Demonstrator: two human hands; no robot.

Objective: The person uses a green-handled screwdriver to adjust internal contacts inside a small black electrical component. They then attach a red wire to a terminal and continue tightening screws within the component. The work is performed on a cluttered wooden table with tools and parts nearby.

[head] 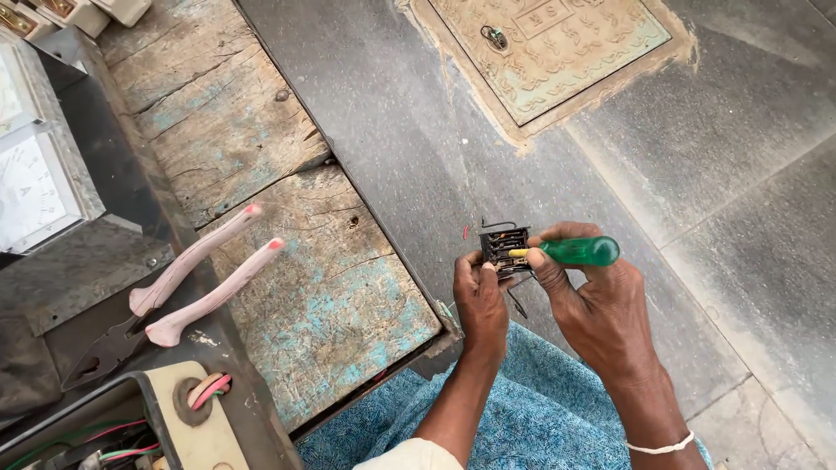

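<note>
The left hand (pixel 480 300) pinches a small black electrical switch block (pixel 504 249) from below, held in the air over the grey concrete floor (pixel 418 148); the right hand (pixel 592 300) is clamped on a green-handled screwdriver (pixel 579 251) — its tip meets the block's side; pliers with pale pink handles (pixel 205 278) lie well apart on the worn wooden table (pixel 322 305), beside a white panel meter (pixel 30 187).

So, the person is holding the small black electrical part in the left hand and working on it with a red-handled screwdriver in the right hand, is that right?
Not quite: the screwdriver handle is green, not red, as the head view shows. The rest holds: the left hand holds the small black electrical part, and the right hand works on it with the screwdriver.
</note>
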